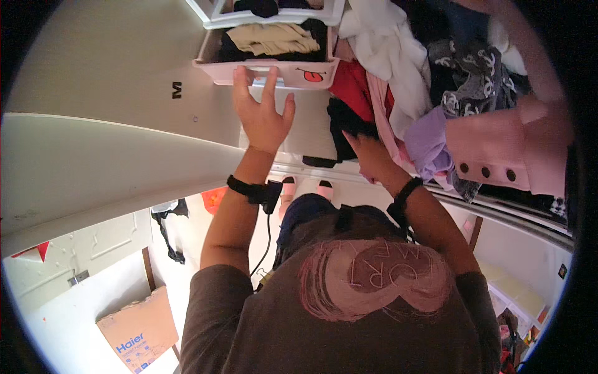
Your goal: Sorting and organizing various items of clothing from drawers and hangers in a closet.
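My left hand (265, 118) reaches up to a pink storage drawer (227, 73) with a red tongue drawing on its front. Its fingertips touch the drawer front beside the handle slot, fingers stretched and thumb apart. A folded beige garment (271, 38) lies on dark clothes inside the drawer. To the right, my right hand (372, 159) is against a black garment (349, 121), with one finger stretched along the cloth and the other fingers partly hidden. Next to it hang or lie a red garment (354, 87) and a pink one (381, 106).
A white-framed drawer (336, 15) sits above the pink one. White fluffy clothing (395, 59), a lilac garment (427, 143) and a pink buttoned garment (498, 146) crowd the right. A pale panel (112, 162) bounds the left. A cardboard box (140, 324) stands lower left.
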A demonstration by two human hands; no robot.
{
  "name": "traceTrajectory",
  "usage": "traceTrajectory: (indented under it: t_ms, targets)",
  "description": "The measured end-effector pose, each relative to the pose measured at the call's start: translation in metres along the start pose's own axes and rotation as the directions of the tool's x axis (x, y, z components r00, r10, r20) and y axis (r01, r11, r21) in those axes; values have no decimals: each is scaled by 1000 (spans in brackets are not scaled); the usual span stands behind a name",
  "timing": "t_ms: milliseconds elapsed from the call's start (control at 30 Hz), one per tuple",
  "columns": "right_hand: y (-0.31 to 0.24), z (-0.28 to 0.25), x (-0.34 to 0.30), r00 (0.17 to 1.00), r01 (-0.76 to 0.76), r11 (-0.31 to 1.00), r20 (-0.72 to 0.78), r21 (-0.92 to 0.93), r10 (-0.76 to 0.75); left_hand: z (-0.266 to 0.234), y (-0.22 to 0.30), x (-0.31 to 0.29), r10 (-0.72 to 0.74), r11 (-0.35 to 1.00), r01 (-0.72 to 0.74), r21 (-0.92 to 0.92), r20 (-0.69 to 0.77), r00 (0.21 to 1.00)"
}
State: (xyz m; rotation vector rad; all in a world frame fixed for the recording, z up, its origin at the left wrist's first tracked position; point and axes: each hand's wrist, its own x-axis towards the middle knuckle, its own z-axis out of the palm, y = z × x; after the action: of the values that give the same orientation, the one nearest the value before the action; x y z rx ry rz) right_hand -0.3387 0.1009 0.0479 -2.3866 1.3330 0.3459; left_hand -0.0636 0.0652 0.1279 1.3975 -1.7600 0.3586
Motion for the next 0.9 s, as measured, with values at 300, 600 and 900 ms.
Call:
traceTrajectory:
  t_ms: [300,600,900]
  targets:
    - [-3,-3,-11,999,26,995,31,96,-29,18,1,6,-38,999,39,26,-41,998]
    - [-25,-11,-17,998,35,998,-53,-53,-37,18,-5,67,26,999,-27,43,23,999]
    - [-55,-25,-7,901,-214,969,-357,125,245,-9,-1,61,-70,990,84,-112,122,990]
